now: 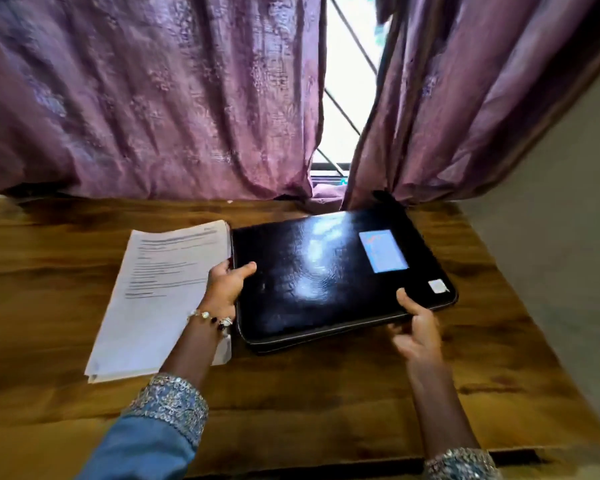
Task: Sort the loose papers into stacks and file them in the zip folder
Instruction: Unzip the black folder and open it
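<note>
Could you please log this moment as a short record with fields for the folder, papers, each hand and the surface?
folder: black zip folder, closed, flat on the table, pale labels on its cover
papers: white stack left of the folder, printed side up
left hand: grips the folder's left edge, thumb on top
right hand: holds the folder's near right edge
surface: wooden table
backdrop: purple curtains

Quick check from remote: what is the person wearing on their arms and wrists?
Both arms have blue sleeves ending in silver-embroidered cuffs: left cuff, right cuff. The left wrist carries a beaded bracelet with pearl-like and dark beads. The right wrist shows no jewellery.
</note>
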